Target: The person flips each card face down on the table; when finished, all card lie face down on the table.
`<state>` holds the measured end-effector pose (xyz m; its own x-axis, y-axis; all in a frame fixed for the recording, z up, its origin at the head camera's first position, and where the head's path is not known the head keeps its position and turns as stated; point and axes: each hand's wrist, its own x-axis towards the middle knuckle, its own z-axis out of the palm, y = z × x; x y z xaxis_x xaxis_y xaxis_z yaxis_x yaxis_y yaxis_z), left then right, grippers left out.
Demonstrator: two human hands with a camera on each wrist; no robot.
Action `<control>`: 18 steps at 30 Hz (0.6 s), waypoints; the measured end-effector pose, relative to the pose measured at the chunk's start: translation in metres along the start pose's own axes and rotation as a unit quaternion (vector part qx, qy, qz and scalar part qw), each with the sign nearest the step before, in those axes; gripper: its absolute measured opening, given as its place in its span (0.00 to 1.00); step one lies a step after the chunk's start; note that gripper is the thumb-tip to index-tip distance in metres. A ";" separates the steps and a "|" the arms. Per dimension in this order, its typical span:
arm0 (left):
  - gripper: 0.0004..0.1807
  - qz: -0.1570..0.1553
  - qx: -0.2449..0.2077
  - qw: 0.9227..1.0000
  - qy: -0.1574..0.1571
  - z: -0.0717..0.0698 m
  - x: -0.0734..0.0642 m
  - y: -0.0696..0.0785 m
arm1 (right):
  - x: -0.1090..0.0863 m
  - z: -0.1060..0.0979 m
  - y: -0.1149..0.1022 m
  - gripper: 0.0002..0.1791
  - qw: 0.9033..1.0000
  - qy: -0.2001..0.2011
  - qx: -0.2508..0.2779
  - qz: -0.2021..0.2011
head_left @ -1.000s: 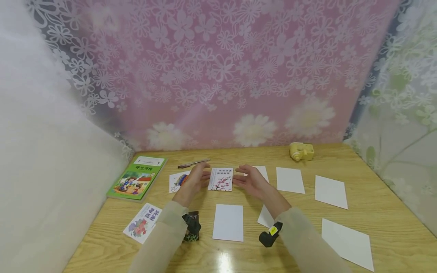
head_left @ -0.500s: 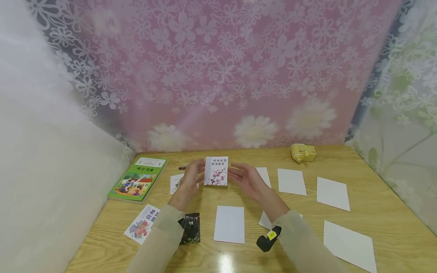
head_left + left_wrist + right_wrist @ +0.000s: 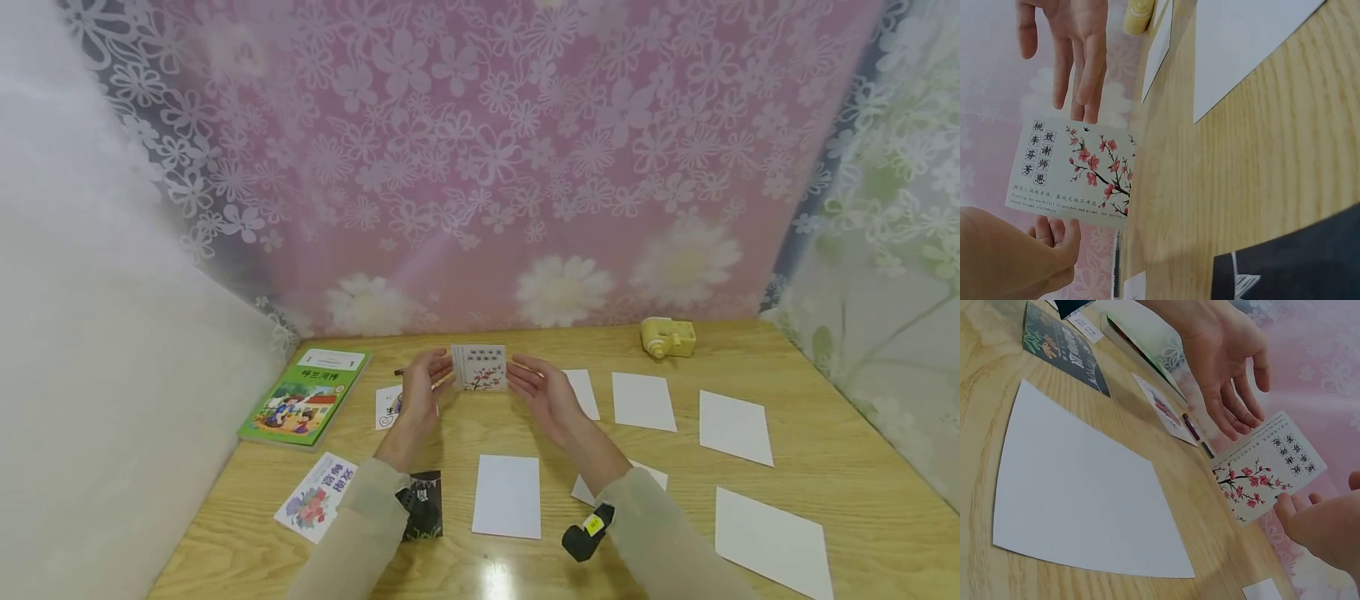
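Note:
A white card with pink blossom and Chinese writing [image 3: 480, 377] stands nearly upright between both hands, toward the back of the table. My left hand [image 3: 420, 393] is at its left edge, fingers loosely bent, as the left wrist view also shows. On the opposite side my right hand [image 3: 553, 398] touches the edge with extended fingertips; in the right wrist view those fingers [image 3: 1288, 512] lie along the card. Neither thumb closes over the card. Partly behind the left hand lie another printed card [image 3: 386, 407] and a pen [image 3: 399, 372].
A green picture book [image 3: 306, 398] lies at back left, with a flower-printed card [image 3: 313, 502] and a black card [image 3: 426, 510] nearer. Several white cards, including one in front [image 3: 507, 497], spread to the right. A yellow toy [image 3: 667, 337] stands at back right.
The blossom card has gone from facing up to nearly upright, moving slightly up and back. Both hands have shifted with it, staying at its side edges.

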<state>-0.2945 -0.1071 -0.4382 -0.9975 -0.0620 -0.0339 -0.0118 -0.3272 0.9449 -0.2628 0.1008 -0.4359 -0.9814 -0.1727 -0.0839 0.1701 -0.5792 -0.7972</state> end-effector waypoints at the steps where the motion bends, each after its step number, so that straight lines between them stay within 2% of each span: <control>1: 0.24 -0.001 -0.003 1.000 0.004 0.000 0.000 -0.001 | 0.000 -0.001 0.001 0.31 1.000 0.001 -0.007 -0.004; 6: 0.24 -0.027 -0.014 0.999 0.016 -0.002 0.000 -0.008 | -0.001 -0.003 0.009 0.29 0.999 0.020 -0.037 -0.029; 11: 0.25 -0.036 -0.002 0.999 0.002 -0.006 -0.003 -0.010 | -0.002 -0.001 0.014 0.28 0.996 0.032 -0.071 -0.041; 18: 0.25 -0.037 -0.007 0.999 -0.020 -0.008 -0.005 -0.007 | -0.003 0.000 0.014 0.28 0.993 0.043 -0.097 -0.053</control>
<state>-0.2888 -0.1118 -0.4473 -0.9958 0.0006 -0.0913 -0.0859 -0.3424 0.9356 -0.2570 0.0930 -0.4465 -0.9982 -0.0459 -0.0377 0.0536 -0.4243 -0.9039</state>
